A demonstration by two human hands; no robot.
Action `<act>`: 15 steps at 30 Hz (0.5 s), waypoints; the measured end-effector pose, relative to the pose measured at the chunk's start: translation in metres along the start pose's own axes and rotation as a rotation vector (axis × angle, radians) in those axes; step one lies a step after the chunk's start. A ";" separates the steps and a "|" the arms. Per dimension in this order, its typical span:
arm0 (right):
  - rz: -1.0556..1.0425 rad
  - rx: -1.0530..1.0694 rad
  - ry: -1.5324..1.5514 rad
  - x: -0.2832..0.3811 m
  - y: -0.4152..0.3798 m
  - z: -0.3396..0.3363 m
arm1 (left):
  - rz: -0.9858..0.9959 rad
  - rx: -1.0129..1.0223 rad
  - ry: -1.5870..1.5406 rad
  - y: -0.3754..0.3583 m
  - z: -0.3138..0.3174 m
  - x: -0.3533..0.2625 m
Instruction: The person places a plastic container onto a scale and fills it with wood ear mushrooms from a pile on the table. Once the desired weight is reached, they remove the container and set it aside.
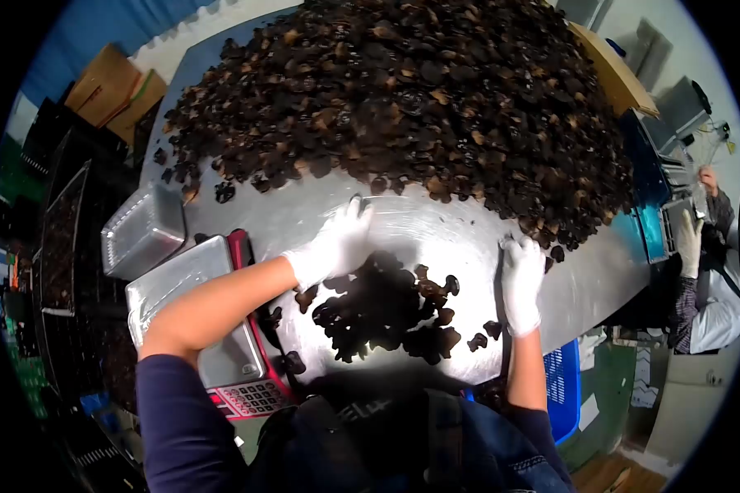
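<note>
Glare on steel table [473, 287]; dark, warped fisheye edges.

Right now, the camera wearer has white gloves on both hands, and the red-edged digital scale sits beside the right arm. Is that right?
Not quite: the head view shows the red-edged digital scale beside the left arm, not the right one. The left hand and right hand are indeed both gloved in white.

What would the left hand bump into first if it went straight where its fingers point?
Probably the near edge of the big pile of dark pieces. Between it and the left hand I see only bare metal table, though it's hard to tell how high the hand is.
</note>
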State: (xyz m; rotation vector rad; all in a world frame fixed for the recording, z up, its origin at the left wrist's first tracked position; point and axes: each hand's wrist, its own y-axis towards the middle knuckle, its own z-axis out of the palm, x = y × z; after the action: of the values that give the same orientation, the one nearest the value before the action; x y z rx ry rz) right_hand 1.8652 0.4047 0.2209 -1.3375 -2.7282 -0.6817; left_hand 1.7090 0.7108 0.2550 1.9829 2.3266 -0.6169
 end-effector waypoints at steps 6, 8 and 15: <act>0.355 0.243 0.845 -0.004 -0.074 -0.075 | 0.064 0.189 -0.168 -0.034 -0.035 -0.034; 0.284 0.013 0.650 -0.013 -0.070 -0.064 | 0.057 0.049 -0.112 -0.012 -0.028 -0.031; 0.131 -0.177 0.174 -0.014 -0.027 -0.033 | 0.053 -0.197 0.090 0.035 0.002 -0.034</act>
State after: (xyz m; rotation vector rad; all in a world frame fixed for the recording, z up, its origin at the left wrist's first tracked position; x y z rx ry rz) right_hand 1.8481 0.3660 0.2379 -1.4017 -2.4691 -0.9960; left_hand 1.7485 0.6825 0.2526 2.0128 2.2738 -0.2881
